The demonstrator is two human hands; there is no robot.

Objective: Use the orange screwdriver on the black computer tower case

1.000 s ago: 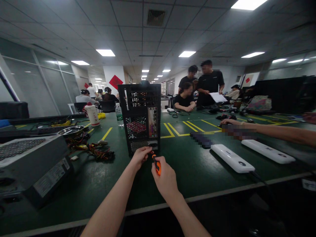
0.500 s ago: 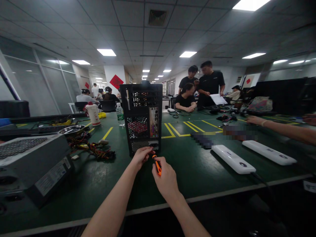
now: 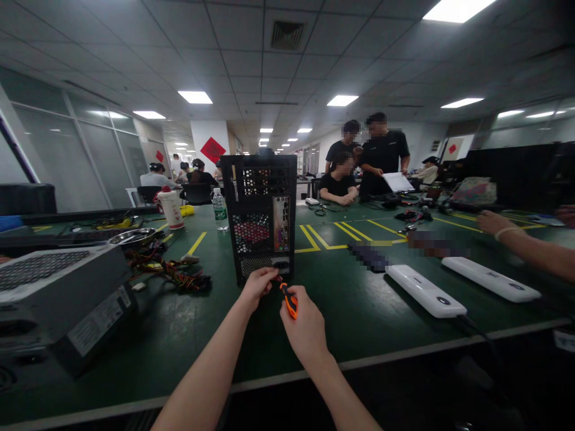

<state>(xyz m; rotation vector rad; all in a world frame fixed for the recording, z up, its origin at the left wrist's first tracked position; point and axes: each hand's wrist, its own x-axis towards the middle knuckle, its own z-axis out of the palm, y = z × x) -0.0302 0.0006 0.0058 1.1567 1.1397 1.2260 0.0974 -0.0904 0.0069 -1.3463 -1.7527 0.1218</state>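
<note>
A black computer case (image 3: 228,239) stands upright on the green table, its rear panel with vents and ports facing me. My right hand (image 3: 306,326) is closed around the orange and black handle of a screwdriver (image 3: 288,300), whose tip points up and left toward the case's lower edge. Just left of that tip, my left hand (image 3: 259,288) is closed, with thumb and fingers pinched together in front of the power supply grille (image 3: 258,265). Whatever sits between those fingertips is too small to make out.
A loose grey power supply (image 3: 67,311) lies at the left, near bundled cables (image 3: 173,272) and a metal bowl (image 3: 135,237). Behind are a cup (image 3: 171,209) and water bottle (image 3: 220,211). White power strips (image 3: 424,290) lie right, where another person's hand (image 3: 494,224) reaches in.
My right hand and the screwdriver have shifted slightly right and down, showing more of the handle. The left hand stays pinched near the case. The other person's hand has moved right.
</note>
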